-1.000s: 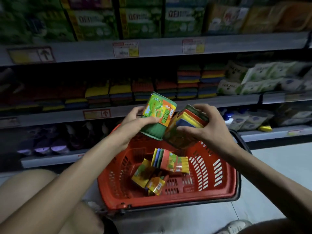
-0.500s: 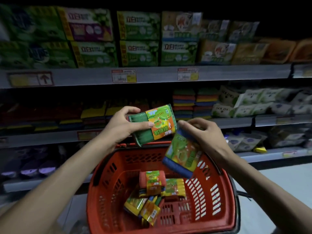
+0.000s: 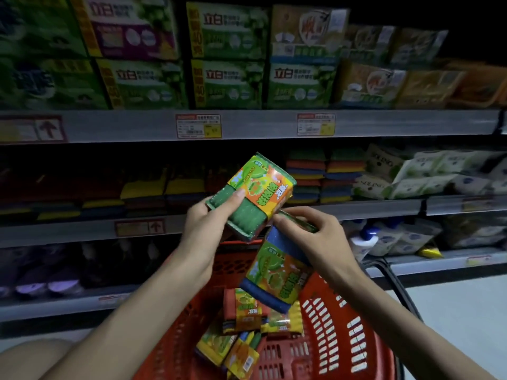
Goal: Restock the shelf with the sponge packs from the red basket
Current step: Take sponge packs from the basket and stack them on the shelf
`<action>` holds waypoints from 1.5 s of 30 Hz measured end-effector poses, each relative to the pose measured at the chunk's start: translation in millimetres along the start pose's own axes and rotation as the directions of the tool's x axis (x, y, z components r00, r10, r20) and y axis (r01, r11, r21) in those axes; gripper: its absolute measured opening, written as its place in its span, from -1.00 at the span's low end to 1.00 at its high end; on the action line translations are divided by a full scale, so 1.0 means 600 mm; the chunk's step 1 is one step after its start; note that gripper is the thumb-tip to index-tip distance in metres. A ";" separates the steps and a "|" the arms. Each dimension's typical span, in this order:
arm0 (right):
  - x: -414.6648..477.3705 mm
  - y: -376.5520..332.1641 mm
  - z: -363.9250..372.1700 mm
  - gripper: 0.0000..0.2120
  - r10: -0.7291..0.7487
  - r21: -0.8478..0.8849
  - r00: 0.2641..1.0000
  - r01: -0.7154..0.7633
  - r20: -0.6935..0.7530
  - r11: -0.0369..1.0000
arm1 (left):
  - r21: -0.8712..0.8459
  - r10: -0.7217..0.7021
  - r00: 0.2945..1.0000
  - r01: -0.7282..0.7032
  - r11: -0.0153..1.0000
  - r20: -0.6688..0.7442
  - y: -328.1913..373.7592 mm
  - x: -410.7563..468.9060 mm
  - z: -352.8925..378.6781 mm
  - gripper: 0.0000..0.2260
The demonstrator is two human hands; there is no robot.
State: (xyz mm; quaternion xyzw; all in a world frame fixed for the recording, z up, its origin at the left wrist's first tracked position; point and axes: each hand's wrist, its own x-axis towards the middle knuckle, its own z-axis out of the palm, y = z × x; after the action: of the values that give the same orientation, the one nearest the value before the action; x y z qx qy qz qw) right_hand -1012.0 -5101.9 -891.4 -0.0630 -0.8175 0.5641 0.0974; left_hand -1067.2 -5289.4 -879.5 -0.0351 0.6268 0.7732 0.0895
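Clamping green pack under left thumb, right fingers pinching blue pack

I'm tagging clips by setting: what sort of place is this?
Most likely a shop's cleaning-goods aisle: price tags on the shelf edges, rows of boxed goods above, and a red basket holding sponge packs.

There is one view, from a camera worn on the person's head. It faces forward to the shelf, whose front edges run across the whole width, and tilts down to the red basket at the lower edge. The left hand gripping a green sponge pack and the right hand gripping a blue sponge pack are very near the lens.
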 end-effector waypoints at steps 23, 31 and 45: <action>0.007 -0.006 0.010 -0.21 -0.097 -0.114 0.960 0.131 0.264 0.985 | -0.367 -0.137 0.965 0.047 0.929 -0.223 0.001 0.031 -0.019 -0.64; -0.004 -0.004 0.036 -0.09 -0.093 -0.037 0.952 0.108 0.290 0.993 | -0.220 -0.048 0.963 -0.012 0.975 -0.264 -0.009 0.034 0.004 -0.68; 0.058 -0.014 0.030 -0.29 -0.066 0.078 0.977 0.051 0.202 0.996 | 0.017 0.115 0.957 -0.115 0.993 -0.266 -0.013 0.062 0.031 -0.73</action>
State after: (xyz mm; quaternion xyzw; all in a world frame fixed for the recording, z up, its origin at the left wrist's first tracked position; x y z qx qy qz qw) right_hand -1050.1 -5113.8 -886.8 0.0230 -0.8036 0.5939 0.0319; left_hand -1100.9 -5266.0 -889.4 -0.1021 0.6346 0.7650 -0.0407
